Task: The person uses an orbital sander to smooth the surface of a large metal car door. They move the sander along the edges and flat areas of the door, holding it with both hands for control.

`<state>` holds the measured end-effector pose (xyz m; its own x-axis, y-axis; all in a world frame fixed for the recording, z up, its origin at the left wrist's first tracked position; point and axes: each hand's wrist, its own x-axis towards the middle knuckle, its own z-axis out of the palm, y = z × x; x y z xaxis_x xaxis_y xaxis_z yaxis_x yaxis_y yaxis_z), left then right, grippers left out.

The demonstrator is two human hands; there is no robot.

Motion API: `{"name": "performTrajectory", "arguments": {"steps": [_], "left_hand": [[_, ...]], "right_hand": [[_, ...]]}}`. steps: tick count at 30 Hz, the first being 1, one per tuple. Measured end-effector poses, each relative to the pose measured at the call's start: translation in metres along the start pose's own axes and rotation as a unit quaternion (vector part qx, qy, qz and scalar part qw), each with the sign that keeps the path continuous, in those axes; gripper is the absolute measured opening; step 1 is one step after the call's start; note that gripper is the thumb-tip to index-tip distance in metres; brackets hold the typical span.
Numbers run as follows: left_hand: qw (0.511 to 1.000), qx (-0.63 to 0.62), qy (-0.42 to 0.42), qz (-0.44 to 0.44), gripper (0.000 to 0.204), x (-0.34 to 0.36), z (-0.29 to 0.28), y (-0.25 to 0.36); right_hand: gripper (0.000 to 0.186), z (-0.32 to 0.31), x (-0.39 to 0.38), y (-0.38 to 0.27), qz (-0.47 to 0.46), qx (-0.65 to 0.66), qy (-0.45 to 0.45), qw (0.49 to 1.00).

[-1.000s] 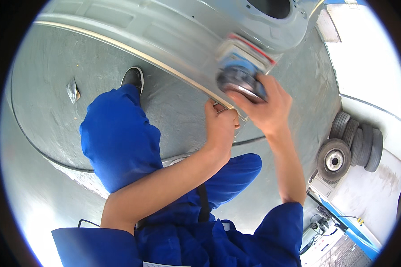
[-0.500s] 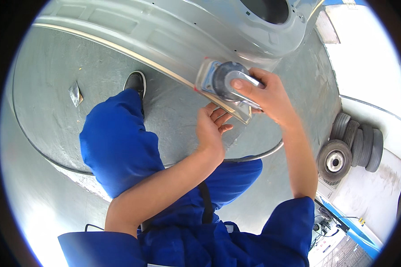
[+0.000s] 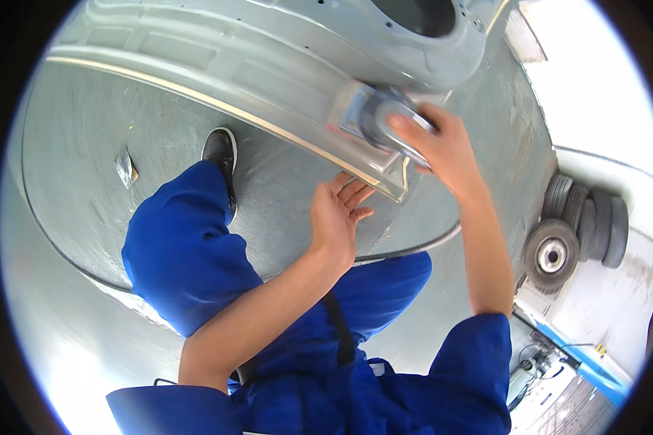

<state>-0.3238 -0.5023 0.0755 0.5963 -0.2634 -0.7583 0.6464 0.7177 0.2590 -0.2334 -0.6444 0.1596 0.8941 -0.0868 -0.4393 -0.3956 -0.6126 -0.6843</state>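
Note:
A grey metal vehicle panel with a large opening spans the top, a pale strip along its lower edge. My right hand grips a blurred electric or air sander with a dark round housing over the panel near its right-hand end, thumb across its body. My left hand is palm up beneath that end, fingers apart and extended, fingertips at the underside of the taped lip. A grey hose curves down behind my right forearm.
A grey floor carries a silvery scrap and a dark line of hose or cable. My legs in blue trousers are below. Several tyres and a wheel lean at the right beside a white wall; blue-white equipment stands lower right.
The sander swung down-left, then slightly up again in view. My left hand went from curled at the panel edge to fingers spread, lower and further left.

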Motion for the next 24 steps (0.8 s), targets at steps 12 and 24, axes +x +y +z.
{"name": "performTrajectory", "arguments": {"steps": [12,24], "left_hand": [[0.999,0.042,0.003,-0.012,0.051,0.002,0.008,0.0],[0.992,0.124,0.003,-0.039,0.039,0.006,0.012,0.014]], "right_hand": [[0.063,-0.059,-0.026,0.058,0.1,0.084,0.105,0.986],[0.07,-0.05,-0.023,0.072,0.081,0.126,0.111,0.982]]}}
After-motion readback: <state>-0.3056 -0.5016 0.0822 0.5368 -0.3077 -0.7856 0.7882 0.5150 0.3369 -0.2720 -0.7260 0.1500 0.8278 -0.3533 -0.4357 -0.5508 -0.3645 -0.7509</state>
